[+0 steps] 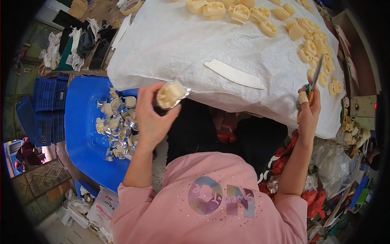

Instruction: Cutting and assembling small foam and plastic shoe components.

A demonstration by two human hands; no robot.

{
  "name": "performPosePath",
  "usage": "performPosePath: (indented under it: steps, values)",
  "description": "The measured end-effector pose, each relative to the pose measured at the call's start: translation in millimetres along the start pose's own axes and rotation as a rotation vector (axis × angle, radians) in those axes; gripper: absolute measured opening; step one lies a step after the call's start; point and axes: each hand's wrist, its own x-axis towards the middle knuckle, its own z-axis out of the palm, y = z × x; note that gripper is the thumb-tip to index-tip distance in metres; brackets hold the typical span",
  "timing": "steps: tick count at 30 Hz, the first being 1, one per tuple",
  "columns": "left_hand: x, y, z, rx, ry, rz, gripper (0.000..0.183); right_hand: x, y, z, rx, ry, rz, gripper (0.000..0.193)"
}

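We see the left hand [151,114] pinching a cream piece with a silvery edge [172,94] between thumb and fingers, just right of the blue tub [81,122] and over the near edge of the white sheet [162,53]. If that pinch slackened, we judge the piece could drop past the sheet into the gap by the dark trousers [191,126], missing the heap of silver-and-cream bits [117,128] in the tub.

Well to the right, the right hand [309,106] is closed around scissors [318,72], their point aimed far and upward. The piece is blurred and the handles are partly hidden, so we can't tell whether the blades are parted. The blades stand close to the cream loops [315,51] at the far right; a careless swing there might nick or scatter some. Bringing the point across to the left hand too fast could cut fingers, since they wrap close round the piece.
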Motion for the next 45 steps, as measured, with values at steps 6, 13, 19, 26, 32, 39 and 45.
performPosePath:
  steps: [6, 13, 19, 26, 32, 39, 45]
  values:
    - [11, 20, 45, 0.161, 0.026, 0.279, 0.047, -27, -42, 31, 0.68, -0.129, 0.101, 0.046]
    - [32, -12, 38, 0.468, 0.124, 0.213, 0.048, -33, -54, 64, 0.852, -0.321, 0.0, 0.045]
    - [33, -11, 33, 0.384, 0.081, 0.14, 0.048, -18, -68, 137, 0.935, -0.467, 0.054, 0.043]
    - [34, -17, 30, 0.335, 0.078, 0.161, 0.052, -7, -91, 172, 0.984, -0.532, -0.004, 0.042]
    - [34, -18, 30, 0.311, 0.067, 0.165, 0.053, -8, -66, 200, 0.927, -0.609, 0.031, 0.042]
    - [36, -19, 30, 0.292, 0.071, 0.184, 0.052, -7, -82, 190, 0.968, -0.518, -0.094, 0.039]
    - [37, -22, 29, 0.304, 0.068, 0.191, 0.052, -7, -72, 194, 0.891, -0.634, -0.028, 0.039]
